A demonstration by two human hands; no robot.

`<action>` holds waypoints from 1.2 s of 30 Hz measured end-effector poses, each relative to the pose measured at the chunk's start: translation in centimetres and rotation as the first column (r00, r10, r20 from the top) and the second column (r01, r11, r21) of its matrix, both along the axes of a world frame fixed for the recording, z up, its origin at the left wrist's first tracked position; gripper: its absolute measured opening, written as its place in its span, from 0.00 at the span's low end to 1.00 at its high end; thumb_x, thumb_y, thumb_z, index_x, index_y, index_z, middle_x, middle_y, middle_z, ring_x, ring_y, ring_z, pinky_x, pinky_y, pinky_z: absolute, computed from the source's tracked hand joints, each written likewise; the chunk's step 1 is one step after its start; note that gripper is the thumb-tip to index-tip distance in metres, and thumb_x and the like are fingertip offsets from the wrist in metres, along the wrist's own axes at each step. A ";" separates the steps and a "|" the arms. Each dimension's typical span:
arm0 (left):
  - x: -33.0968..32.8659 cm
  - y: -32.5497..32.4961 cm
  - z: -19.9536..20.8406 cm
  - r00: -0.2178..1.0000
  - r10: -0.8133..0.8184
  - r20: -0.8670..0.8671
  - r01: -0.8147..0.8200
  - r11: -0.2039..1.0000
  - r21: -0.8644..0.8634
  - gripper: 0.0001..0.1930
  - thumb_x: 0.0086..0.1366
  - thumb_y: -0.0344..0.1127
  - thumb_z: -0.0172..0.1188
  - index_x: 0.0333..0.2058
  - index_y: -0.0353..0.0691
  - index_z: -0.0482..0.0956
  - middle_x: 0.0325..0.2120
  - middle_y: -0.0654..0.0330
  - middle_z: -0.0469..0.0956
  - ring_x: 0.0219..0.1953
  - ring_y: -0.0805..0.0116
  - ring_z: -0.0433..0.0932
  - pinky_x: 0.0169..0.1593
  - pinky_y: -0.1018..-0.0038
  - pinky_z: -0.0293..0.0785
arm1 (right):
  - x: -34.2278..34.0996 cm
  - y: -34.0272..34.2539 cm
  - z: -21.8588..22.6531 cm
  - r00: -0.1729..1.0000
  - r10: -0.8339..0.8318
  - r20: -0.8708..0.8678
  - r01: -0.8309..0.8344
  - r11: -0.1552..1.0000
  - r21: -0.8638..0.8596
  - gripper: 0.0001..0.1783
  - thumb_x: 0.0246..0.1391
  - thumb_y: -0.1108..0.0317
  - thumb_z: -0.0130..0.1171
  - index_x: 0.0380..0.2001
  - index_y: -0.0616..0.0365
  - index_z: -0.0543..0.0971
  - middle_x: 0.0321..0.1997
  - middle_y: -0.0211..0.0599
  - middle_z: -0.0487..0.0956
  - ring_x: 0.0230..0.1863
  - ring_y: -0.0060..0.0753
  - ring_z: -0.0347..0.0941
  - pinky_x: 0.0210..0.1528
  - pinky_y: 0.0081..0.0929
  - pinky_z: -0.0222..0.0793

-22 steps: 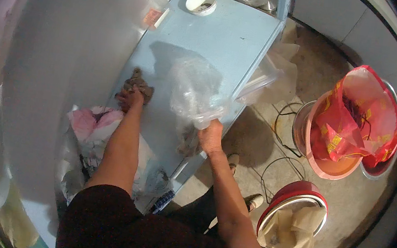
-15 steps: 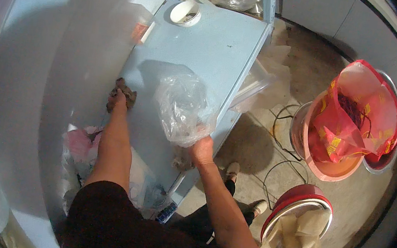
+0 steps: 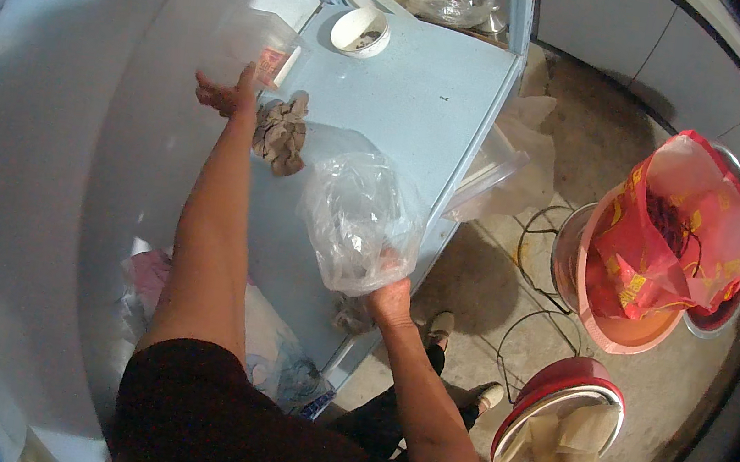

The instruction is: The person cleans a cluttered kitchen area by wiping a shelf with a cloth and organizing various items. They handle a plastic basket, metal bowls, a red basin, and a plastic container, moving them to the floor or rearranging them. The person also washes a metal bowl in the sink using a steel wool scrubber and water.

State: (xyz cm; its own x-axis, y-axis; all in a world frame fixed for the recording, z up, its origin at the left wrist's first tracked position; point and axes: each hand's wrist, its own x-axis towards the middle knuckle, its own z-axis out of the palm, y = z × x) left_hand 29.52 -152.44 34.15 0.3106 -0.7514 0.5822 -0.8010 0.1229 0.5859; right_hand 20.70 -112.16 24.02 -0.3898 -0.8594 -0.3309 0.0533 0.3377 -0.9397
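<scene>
My left hand (image 3: 226, 95) is empty, fingers apart, over the pale back edge of the light blue surface (image 3: 388, 85). Just to its right a crumpled brown cloth (image 3: 281, 133) lies on that surface. Close to my left fingertips stands a clear plastic packet with a red-and-white label (image 3: 270, 65). My right hand (image 3: 391, 302) grips a clear plastic bag (image 3: 358, 216) near the surface's front edge. The bag puffs out above the fingers, and part of the hand shows through its film. Some greyish crumpled material (image 3: 353, 315) sits beneath the bag, too hidden to name.
A white bowl (image 3: 360, 32) with dark bits stands at the far end. Filled plastic bags (image 3: 269, 334) lie by my left forearm. On the floor at right are an orange basin (image 3: 630, 335) with a red bag (image 3: 710, 245), wire stands (image 3: 533, 318) and a red bucket (image 3: 567, 375) with a beige cloth.
My left hand has let go of the brown cloth and moved farther away along the back edge. The cloth now lies on the surface. My right hand still grips the bag.
</scene>
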 end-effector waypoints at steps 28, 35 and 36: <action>0.5 13.8 -5.0 0.848 -0.420 0.324 0.445 0.896 -0.002 0.27 0.59 0.31 0.54 0.58 0.40 0.60 0.61 0.40 0.50 0.64 0.43 0.49 0.62 0.57 0.54 | -0.9 -0.1 1.6 0.968 0.003 -0.252 -0.047 0.985 -0.169 0.13 0.52 0.67 0.51 0.40 0.60 0.72 0.39 0.52 0.74 0.43 0.56 0.71 0.45 0.43 0.67; 2.4 14.1 -7.7 0.847 -0.510 0.148 0.528 0.839 -0.130 0.28 0.59 0.36 0.56 0.56 0.36 0.58 0.58 0.44 0.53 0.58 0.46 0.57 0.58 0.58 0.58 | -0.8 0.1 1.7 0.986 0.040 -0.162 -0.066 0.985 -0.158 0.13 0.52 0.66 0.51 0.40 0.61 0.72 0.39 0.52 0.74 0.44 0.55 0.71 0.46 0.42 0.67; 2.7 13.9 -8.0 0.841 -0.538 0.049 0.538 0.823 -0.182 0.29 0.59 0.38 0.57 0.56 0.36 0.57 0.57 0.45 0.53 0.58 0.48 0.58 0.57 0.59 0.59 | -0.8 0.1 1.7 0.992 0.033 -0.125 -0.050 0.990 -0.135 0.13 0.52 0.66 0.52 0.40 0.61 0.72 0.40 0.52 0.74 0.44 0.55 0.71 0.46 0.42 0.67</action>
State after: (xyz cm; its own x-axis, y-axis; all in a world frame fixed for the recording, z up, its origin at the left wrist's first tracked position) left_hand 32.20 -138.50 26.15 -0.1093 -0.6812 0.7239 -0.5742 0.6377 0.5134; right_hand 19.95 -112.04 25.73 -0.3830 -0.9096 -0.1611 -0.0756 0.2047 -0.9759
